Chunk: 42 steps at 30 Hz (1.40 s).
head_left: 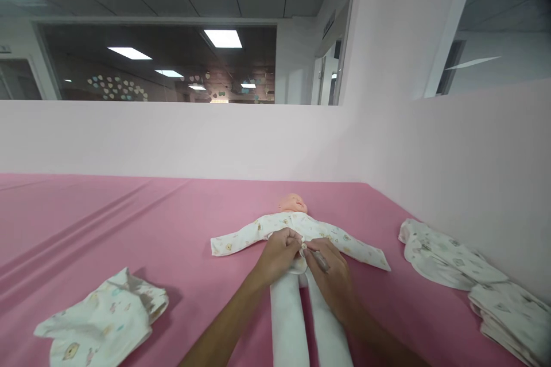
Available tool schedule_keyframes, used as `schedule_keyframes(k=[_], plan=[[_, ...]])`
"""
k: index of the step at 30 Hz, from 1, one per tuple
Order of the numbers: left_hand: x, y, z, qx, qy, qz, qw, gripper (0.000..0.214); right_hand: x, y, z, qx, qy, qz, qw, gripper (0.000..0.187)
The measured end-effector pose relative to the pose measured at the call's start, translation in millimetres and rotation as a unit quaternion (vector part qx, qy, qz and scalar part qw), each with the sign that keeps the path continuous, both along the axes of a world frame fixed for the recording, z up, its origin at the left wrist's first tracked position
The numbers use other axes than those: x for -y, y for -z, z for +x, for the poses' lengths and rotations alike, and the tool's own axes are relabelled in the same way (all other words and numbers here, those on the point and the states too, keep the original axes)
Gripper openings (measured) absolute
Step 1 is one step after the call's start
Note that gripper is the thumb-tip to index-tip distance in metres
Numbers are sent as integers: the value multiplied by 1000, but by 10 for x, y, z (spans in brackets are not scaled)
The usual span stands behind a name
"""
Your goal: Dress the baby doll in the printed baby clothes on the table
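A baby doll lies on its back, its head (293, 203) toward the wall. It wears a white printed baby shirt (245, 237) with long sleeves spread to both sides, and white trousers (289, 318) on its legs. Both hands meet over the belly at the front of the shirt. My left hand (280, 252) is closed, its fingertips pinching the shirt's fabric. Opposite it, my right hand (329, 269) is closed with thumb and fingers at the same bit of fabric. A small greyish shape shows by the right thumb; I cannot make out what it is.
A crumpled printed baby garment (103, 324) lies at the front left of the pink sheet (181, 229). At the right, folded white printed clothes (456, 255) lie along the wall. A white wall (181, 140) with windows bounds the back and right of the surface.
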State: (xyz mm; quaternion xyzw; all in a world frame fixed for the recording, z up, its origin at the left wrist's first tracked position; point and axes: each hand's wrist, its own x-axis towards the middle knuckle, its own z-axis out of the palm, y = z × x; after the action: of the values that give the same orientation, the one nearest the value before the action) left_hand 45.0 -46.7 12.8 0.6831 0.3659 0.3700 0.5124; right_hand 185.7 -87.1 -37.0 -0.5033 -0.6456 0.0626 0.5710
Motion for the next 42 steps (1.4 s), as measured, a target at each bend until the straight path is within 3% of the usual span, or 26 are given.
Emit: schedule_keyframes(k=[4,8,14,19,36,42], plan=[[44,-10,22,12,-14,0,1000,18,3,24,9,26,12,-16,999,17],[104,-6,26,-70,-57,120,989,16,-3,46,11,45,12,-38,998,26],[143,62,49,-264,-115,295,911,24,-20,99,28,42,21,-52,998,23],[114,142,66,-337,-127,341,868,25,-24,119,33,58,27,-68,996,21],[132,154,68,-364,-128,379,841,21,-38,134,36,74,12,-71,995,20],[138,102,68,-322,-125,319,883,23,-42,148,75,127,21,-50,990,20]])
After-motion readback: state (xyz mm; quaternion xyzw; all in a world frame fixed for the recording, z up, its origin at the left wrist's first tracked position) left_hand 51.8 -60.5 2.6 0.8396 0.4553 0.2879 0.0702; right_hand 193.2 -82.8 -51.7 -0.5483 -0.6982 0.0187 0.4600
